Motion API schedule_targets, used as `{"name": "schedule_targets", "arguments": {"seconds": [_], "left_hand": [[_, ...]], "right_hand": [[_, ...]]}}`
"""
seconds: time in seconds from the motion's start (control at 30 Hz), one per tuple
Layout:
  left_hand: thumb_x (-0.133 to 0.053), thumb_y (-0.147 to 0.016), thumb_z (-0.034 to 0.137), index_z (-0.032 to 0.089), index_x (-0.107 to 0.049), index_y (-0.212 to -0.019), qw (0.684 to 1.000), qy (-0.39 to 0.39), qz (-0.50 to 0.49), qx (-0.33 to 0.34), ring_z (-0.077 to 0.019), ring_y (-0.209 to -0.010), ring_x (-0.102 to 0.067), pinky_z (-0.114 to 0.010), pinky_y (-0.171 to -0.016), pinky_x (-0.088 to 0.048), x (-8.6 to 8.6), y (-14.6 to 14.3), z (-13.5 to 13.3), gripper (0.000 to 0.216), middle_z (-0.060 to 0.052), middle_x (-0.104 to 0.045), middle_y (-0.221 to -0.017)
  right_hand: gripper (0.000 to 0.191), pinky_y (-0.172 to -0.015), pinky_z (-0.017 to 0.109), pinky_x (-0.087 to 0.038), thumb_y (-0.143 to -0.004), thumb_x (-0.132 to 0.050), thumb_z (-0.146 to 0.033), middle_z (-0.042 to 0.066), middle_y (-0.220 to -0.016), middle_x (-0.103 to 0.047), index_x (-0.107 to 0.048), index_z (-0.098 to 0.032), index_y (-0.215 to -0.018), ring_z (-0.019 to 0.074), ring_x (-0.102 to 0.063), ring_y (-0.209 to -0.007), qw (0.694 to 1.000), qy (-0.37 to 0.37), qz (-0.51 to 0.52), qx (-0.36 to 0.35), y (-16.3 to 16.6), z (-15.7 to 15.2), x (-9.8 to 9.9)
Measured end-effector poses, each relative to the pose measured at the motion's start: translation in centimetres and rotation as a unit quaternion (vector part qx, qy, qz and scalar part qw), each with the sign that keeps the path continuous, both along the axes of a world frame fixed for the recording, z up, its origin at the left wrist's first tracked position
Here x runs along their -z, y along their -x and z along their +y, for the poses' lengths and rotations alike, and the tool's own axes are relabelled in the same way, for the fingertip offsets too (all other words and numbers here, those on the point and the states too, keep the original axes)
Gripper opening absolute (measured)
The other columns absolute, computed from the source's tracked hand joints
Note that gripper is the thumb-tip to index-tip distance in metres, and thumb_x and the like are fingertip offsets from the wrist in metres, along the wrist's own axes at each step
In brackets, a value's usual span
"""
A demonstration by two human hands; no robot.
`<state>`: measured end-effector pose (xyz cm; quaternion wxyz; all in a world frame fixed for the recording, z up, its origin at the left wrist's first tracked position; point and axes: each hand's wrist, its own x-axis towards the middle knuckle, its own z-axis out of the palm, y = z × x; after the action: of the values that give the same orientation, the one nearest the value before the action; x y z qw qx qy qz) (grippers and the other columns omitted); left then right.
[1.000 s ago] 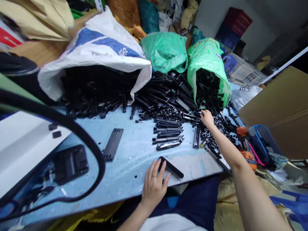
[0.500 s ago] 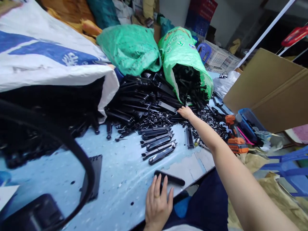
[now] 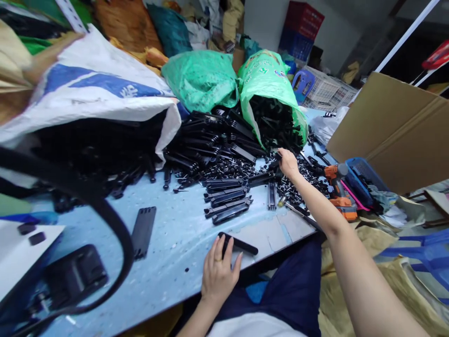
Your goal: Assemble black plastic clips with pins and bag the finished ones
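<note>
My left hand lies on the table near its front edge, fingers stretched out. Its fingertips touch the end of a long black plastic bar. Farther off, my right hand reaches to the heap of small black parts and screws in front of the open green bag. Its fingers are bent together among black pieces; what they hold, if anything, is hard to make out. Between the hands lies a row of black slotted bars, with a smaller pair of black strips to their right.
An orange cordless drill and a blue tray stand at the right, before a cardboard sheet. A white sack of black parts lies at left. A black flat plate and a thick black cable are nearer.
My right hand has shifted slightly right, and its fingers have bent in at the heap. My left hand stays at the black bar. The whole view has shifted somewhat.
</note>
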<state>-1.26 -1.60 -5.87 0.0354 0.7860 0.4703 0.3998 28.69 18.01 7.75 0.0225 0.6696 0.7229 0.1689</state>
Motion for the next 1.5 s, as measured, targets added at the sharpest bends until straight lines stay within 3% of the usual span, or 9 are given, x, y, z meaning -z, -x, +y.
{"name": "schedule_targets", "arguments": {"seconds": [0.13, 0.3, 0.4, 0.5, 0.6, 0.7, 0.93, 1.07, 1.5], "left_hand": [[-0.049, -0.084, 0.026, 0.020, -0.039, -0.133, 1.000, 0.008, 0.029, -0.004, -0.0324, -0.117, -0.048, -0.047, -0.091, -0.042, 0.0, 0.0, -0.1, 0.050, -0.018, -0.052, -0.124], [-0.044, -0.084, 0.024, 0.015, -0.051, -0.122, 0.991, 0.015, 0.131, 0.000, -0.0357, -0.121, -0.042, -0.059, -0.095, -0.032, -1.2, -0.1, 0.5, 0.039, -0.021, -0.052, -0.124], [-0.044, -0.079, 0.016, 0.016, -0.057, -0.113, 0.967, 0.047, 0.238, 0.083, -0.0328, -0.118, -0.046, -0.059, -0.096, -0.031, -2.9, -0.6, 1.9, 0.036, -0.017, -0.058, -0.117], [-0.044, -0.076, 0.011, 0.019, -0.059, -0.110, 0.926, 0.099, 0.327, 0.158, -0.0254, -0.103, -0.057, -0.048, -0.096, -0.037, -4.8, -1.3, 3.1, 0.038, -0.011, -0.065, -0.101], [-0.043, -0.080, 0.015, 0.019, -0.059, -0.110, 0.906, 0.142, 0.367, 0.155, -0.0226, -0.087, -0.061, -0.035, -0.080, -0.046, -5.8, -2.2, 3.2, 0.034, -0.009, -0.066, -0.087], [-0.042, -0.082, 0.018, 0.017, -0.059, -0.109, 0.917, 0.129, 0.354, 0.128, -0.0232, -0.083, -0.060, -0.031, -0.070, -0.046, -5.2, -2.8, 2.6, 0.032, -0.010, -0.065, -0.083], [-0.042, -0.082, 0.017, 0.017, -0.062, -0.107, 0.960, 0.067, 0.236, 0.131, -0.0225, -0.080, -0.059, -0.034, -0.073, -0.047, -2.3, -2.8, 2.4, 0.033, -0.009, -0.064, -0.084], [-0.042, -0.082, 0.019, 0.016, -0.064, -0.106, 0.966, 0.080, 0.217, 0.119, -0.0232, -0.078, -0.059, -0.034, -0.074, -0.047, -2.0, -2.7, 2.4, 0.032, -0.009, -0.064, -0.082], [-0.038, -0.083, 0.024, 0.015, -0.066, -0.104, 0.966, 0.028, 0.226, 0.124, -0.0234, -0.074, -0.060, -0.033, -0.068, -0.048, -0.5, -1.9, 2.7, 0.036, -0.010, -0.065, -0.080]], "right_hand": [[0.030, -0.080, 0.036, -0.034, -0.088, -0.037, -0.017, 0.013, -0.100, -0.057, -0.052, -0.013, -0.113, 0.0241, -0.046, -0.095, 0.992, -0.023, 0.018, -0.120, 1.2, -5.3, 0.0], [0.028, -0.062, 0.029, -0.035, -0.091, -0.036, -0.018, 0.008, -0.083, -0.058, -0.053, -0.017, -0.113, 0.0193, -0.049, -0.079, 0.970, 0.092, 0.000, -0.226, 4.9, -14.1, 4.5], [0.028, -0.066, 0.030, -0.038, -0.091, -0.040, -0.023, 0.009, -0.088, -0.059, -0.052, -0.017, -0.116, 0.0187, -0.052, -0.081, 0.966, 0.097, 0.048, -0.233, 5.9, -18.2, 7.6], [0.042, -0.076, 0.033, -0.041, -0.086, -0.049, -0.041, 0.012, -0.101, -0.058, -0.051, -0.015, -0.120, 0.0208, -0.053, -0.090, 0.963, 0.082, 0.136, -0.216, 5.3, -20.4, 9.1], [0.043, -0.082, 0.035, -0.041, -0.086, -0.049, -0.045, 0.012, -0.105, -0.059, -0.053, -0.018, -0.119, 0.0216, -0.053, -0.096, 0.963, 0.059, 0.198, -0.175, 3.9, -21.3, 9.6], [0.036, -0.080, 0.035, -0.041, -0.089, -0.044, -0.041, 0.010, -0.099, -0.062, -0.056, -0.019, -0.115, 0.0203, -0.055, -0.091, 0.965, 0.018, 0.221, -0.137, 2.9, -21.7, 10.2], [0.033, -0.076, 0.033, -0.043, -0.087, -0.049, -0.041, 0.011, -0.089, -0.066, -0.062, -0.014, -0.100, 0.0200, -0.059, -0.085, 0.960, -0.073, 0.257, -0.086, 3.1, -22.0, 11.7], [0.031, -0.077, 0.033, -0.043, -0.085, -0.053, -0.039, 0.012, -0.091, -0.066, -0.062, -0.013, -0.098, 0.0210, -0.059, -0.088, 0.960, -0.083, 0.267, -0.022, 3.3, -21.9, 11.8], [0.032, -0.077, 0.029, -0.040, -0.080, -0.059, -0.044, 0.008, -0.088, -0.067, -0.065, -0.015, -0.092, 0.0172, -0.059, -0.088, 0.957, -0.123, 0.258, 0.041, 4.0, -22.0, 13.1]]}}
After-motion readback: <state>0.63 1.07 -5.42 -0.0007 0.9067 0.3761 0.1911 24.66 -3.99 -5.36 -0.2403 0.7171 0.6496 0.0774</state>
